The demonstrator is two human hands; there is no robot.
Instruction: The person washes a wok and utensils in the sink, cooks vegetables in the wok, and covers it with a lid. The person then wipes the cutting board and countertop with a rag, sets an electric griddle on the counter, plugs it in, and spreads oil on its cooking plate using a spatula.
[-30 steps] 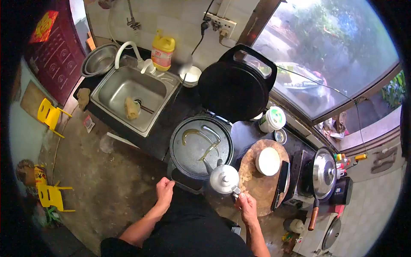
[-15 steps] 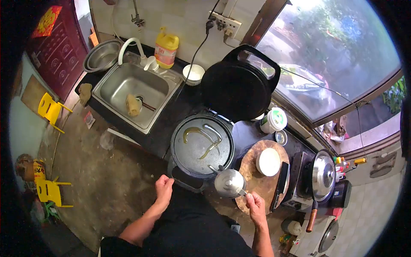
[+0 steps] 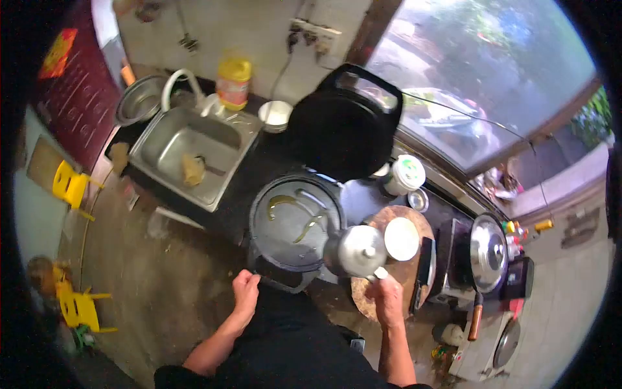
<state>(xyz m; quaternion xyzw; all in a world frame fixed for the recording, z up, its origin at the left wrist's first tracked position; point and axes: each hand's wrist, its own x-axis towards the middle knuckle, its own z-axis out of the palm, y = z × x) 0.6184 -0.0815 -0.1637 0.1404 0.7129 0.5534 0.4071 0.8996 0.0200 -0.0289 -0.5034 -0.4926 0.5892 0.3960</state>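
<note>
My right hand (image 3: 389, 299) is closed around the handle of a metal oil pot (image 3: 361, 251), a lidded can with a spout. The pot is held over the right edge of an electric griddle (image 3: 285, 246) and the left side of a round wooden chopping board (image 3: 369, 301). Curved streaks of oil (image 3: 304, 228) lie on the griddle's dark plate. Its black lid (image 3: 340, 133) stands open at the back. Next to the griddle's front handle, my left hand (image 3: 246, 295) is closed in a fist; what it holds, if anything, is hidden.
A white bowl (image 3: 402, 238) and a black-handled knife (image 3: 423, 269) lie on the board. A steel sink (image 3: 217, 194) is at left, with a yellow jug (image 3: 233, 84) behind. Right stands a stove with a lidded pan (image 3: 487, 249). A white tub (image 3: 406, 174) sits near the window.
My right hand has lifted the oil pot up and to the right, away from the griddle. My left hand stays by the griddle's front handle. The camera view has shifted slightly.
</note>
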